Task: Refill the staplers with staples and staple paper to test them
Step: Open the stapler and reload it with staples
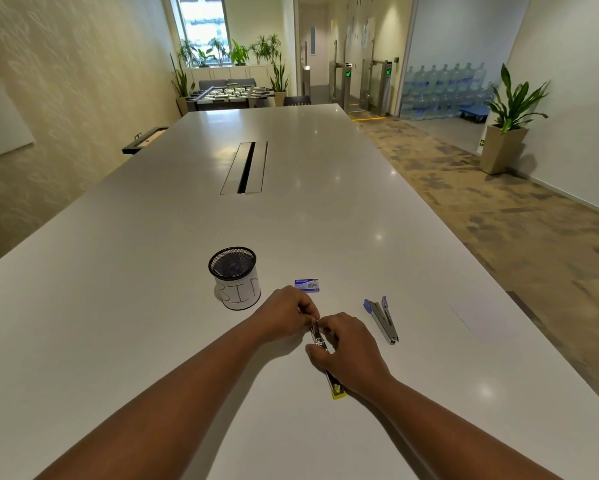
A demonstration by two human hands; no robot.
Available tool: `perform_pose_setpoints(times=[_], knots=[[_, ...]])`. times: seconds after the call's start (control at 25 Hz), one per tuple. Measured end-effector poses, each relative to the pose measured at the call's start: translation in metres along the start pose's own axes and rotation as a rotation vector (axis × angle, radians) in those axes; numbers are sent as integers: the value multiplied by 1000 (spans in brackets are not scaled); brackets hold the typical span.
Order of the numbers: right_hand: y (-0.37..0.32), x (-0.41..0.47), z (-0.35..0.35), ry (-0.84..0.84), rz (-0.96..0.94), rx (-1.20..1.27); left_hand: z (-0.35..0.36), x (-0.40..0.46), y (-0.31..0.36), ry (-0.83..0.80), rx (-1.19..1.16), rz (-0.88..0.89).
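Observation:
A yellow-tipped metal stapler (pixel 318 337) lies opened flat on the white table, its yellow end (pixel 338 393) sticking out under my right wrist. My right hand (pixel 350 351) holds its body from the right side. My left hand (pixel 287 315) pinches the stapler's far metal end with its fingertips. A second stapler (pixel 383 320), blue-tipped and swung open, lies to the right, apart from both hands. A small blue staple box (pixel 307 285) sits just beyond my left hand. A white paper sheet (pixel 475 320) lies at the right edge, faint against the table.
A black mesh cup (pixel 235 277) with a paper label reading "BIN" stands left of the staple box. A cable slot (pixel 244 168) runs down the table's middle. The table's right edge (pixel 499 292) drops to carpeted floor.

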State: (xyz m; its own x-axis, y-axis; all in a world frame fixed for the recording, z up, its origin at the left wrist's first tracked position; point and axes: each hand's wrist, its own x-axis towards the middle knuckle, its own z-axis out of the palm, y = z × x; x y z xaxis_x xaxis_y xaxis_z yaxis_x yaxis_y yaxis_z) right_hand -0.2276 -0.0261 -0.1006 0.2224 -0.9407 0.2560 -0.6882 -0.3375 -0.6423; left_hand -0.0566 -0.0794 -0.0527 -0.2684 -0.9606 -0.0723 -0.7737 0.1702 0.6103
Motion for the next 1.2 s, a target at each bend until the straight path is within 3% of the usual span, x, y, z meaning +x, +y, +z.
perform_pose_setpoints(times=[0.2, 0.4, 0.48, 0.72, 0.92, 1.2], knots=[[1, 0, 1, 13, 7, 7, 11, -2, -1, 126, -244, -183], [1, 0, 2, 19, 2, -5, 1, 1, 0, -12, -304, -299], [2, 0, 3, 21, 3, -1, -1, 4, 4, -2, -302, -334], [2, -3, 4, -8, 30, 55, 2, 7, 3, 98, -631, -468], [4, -4, 4, -8, -73, 51, 9, 8, -1, 151, -803, -504], [3, -1, 9, -41, -82, -73, 12, 4, -13, 125, -847, -462]])
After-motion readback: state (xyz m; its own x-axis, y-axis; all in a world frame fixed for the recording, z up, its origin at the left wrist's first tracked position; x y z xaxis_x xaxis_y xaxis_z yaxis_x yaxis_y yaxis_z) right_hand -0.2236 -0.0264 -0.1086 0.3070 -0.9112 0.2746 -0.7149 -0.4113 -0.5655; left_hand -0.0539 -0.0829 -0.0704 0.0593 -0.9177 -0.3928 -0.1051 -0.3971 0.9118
